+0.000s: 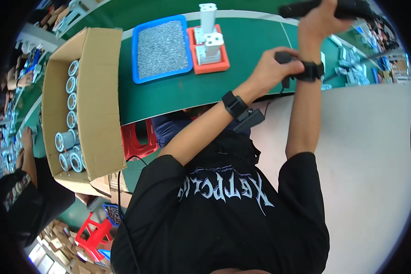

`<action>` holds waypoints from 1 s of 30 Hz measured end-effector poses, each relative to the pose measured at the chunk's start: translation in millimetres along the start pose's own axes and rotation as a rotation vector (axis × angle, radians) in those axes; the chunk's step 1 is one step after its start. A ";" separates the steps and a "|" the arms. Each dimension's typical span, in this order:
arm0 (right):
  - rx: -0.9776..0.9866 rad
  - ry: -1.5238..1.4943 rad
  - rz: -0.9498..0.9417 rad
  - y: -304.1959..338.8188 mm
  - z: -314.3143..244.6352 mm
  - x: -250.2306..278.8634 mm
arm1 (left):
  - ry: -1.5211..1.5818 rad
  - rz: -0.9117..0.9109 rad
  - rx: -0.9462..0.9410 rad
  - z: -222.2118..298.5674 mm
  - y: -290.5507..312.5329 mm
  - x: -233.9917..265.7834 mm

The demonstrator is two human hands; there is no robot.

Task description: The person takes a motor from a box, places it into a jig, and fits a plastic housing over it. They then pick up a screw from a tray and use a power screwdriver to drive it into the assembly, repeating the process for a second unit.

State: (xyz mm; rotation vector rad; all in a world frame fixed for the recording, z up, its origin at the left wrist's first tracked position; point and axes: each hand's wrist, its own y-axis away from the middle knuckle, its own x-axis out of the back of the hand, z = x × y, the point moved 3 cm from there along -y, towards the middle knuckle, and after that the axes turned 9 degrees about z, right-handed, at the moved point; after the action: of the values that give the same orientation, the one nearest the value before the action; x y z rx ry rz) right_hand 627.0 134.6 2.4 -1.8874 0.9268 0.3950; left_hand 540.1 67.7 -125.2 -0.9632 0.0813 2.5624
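Observation:
My left hand (271, 71) is closed on a small black box (285, 58) beside the black strap (311, 71) on my right wrist. Thumb and fingers pinch it from both sides. A second black strap (235, 104) circles my left wrist, with a black box (250, 120) hanging from it. My right hand (321, 20) is raised at the top edge, against a dark elongated object (355, 8). Its fingers are partly cut off, so whether it grips that object cannot be told.
On the green table (169, 98) stand a blue tray (134, 57) of small metal pieces and a red-orange holder (212, 68) with white-grey parts (208, 18). At left, a cardboard box (100, 105) holds grey cylindrical parts (71, 101). Red stools (95, 237) and a seated person (36, 192) are beyond.

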 end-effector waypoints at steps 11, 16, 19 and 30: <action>-0.632 -0.375 -0.334 -30.2 -36.9 17.5 | -1.294 -0.120 -0.327 131.7 104.7 101.7; -0.584 -0.596 -0.739 -47.0 -49.2 -23.4 | -1.772 0.268 -0.398 156.9 82.6 176.6; -0.541 -0.610 -0.845 -40.3 -49.0 -34.0 | -1.775 0.221 -0.334 138.6 70.0 189.9; -0.586 -0.559 -0.910 -36.6 -30.6 -30.6 | -1.657 0.211 -0.054 112.8 42.1 209.8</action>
State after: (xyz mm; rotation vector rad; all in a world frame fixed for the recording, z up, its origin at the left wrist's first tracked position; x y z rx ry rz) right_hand 630.6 130.4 58.7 -2.2969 -0.4911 0.6095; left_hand 310.7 123.4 -178.0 1.3340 -0.3552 2.6840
